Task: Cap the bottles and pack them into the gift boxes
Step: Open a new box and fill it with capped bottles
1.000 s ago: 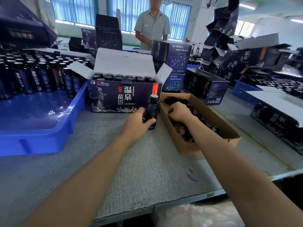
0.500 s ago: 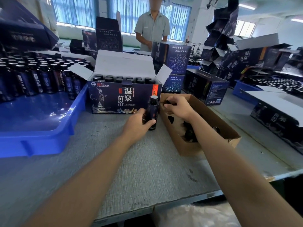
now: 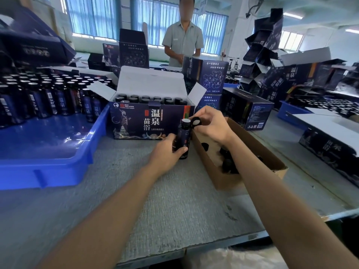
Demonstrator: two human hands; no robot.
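Observation:
A dark bottle (image 3: 184, 138) stands upright on the grey table, and my left hand (image 3: 166, 152) grips its body. Its top is uncapped and shows a pale seal. My right hand (image 3: 210, 125) pinches a black cap (image 3: 196, 122) tilted just right of the bottle's neck, its white lining showing. Behind the bottle stands an open dark-blue gift box (image 3: 149, 121) with rows of capped bottles inside. A brown cardboard box (image 3: 240, 158) holding loose black caps lies under my right forearm.
A blue tray (image 3: 58, 152) at the left carries several uncapped bottles (image 3: 48, 94) along its far side. Closed and folded gift boxes (image 3: 246, 109) pile up behind and to the right. A person (image 3: 182, 43) stands across the table. The table's front edge runs near my elbows.
My right hand has come up out of the cardboard box with a cap and moved left to the bottle's neck. My left hand stays on the bottle.

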